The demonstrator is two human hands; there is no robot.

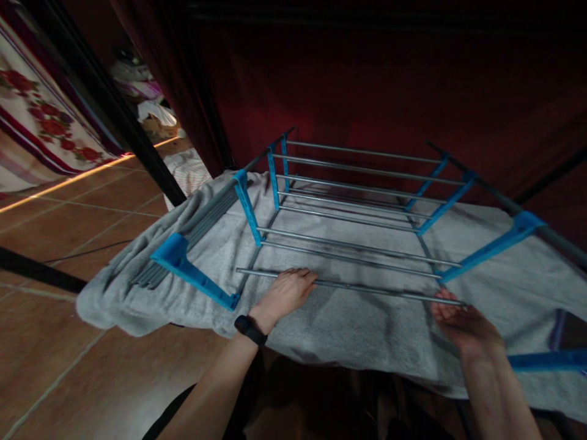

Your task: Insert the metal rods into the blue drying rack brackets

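Note:
A thin grey metal rod (358, 287) runs crosswise in front of me, held in both hands. My left hand (291, 288), with a black band at its wrist, is closed over the rod left of its middle. Near the rod's right end, my right hand (463, 321) grips it from below, palm up. Beyond the rod lies a rack frame with blue plastic brackets (247, 208) and several metal bars (358, 244) across it. The nearest left bracket (195, 275) has no bar at its lower end. Another blue bracket (545, 360) is partly hidden by my right forearm.
A grey blanket (367, 342) covers the surface under the rack. More loose rods (206, 220) lie at the left. Dark red cloth (367, 85) hangs behind. Black bed-frame posts (110, 104) stand at the left, with tiled floor (55, 324) and a flowered cloth (50, 116) beyond.

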